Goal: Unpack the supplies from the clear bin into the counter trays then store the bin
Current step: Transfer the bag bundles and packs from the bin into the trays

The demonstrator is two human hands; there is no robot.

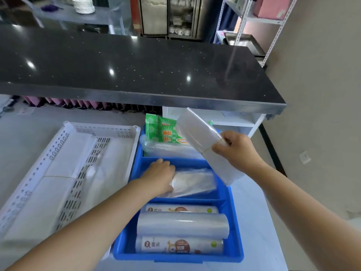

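Observation:
A blue divided tray [233,239] sits in front of me on the pale counter. My right hand [237,151] grips a banded bundle of clear plastic bags [197,132], held tilted above the tray's right side. My left hand [159,177] rests in the middle compartment, fingers closed on another pack of clear bags [195,182]. The near compartment holds three plastic rolls [182,225]. Green glove packets [163,131] and more clear bags lie in the far compartment. A white perforated tray [125,132] with white bundles stands to the left. No clear bin is in view.
A raised black countertop [136,65] with a metal edge runs across behind the trays. A white open shelf unit [240,122] sits under its right end. Metal racking [252,20] stands at the back right, and a wall lies to the right.

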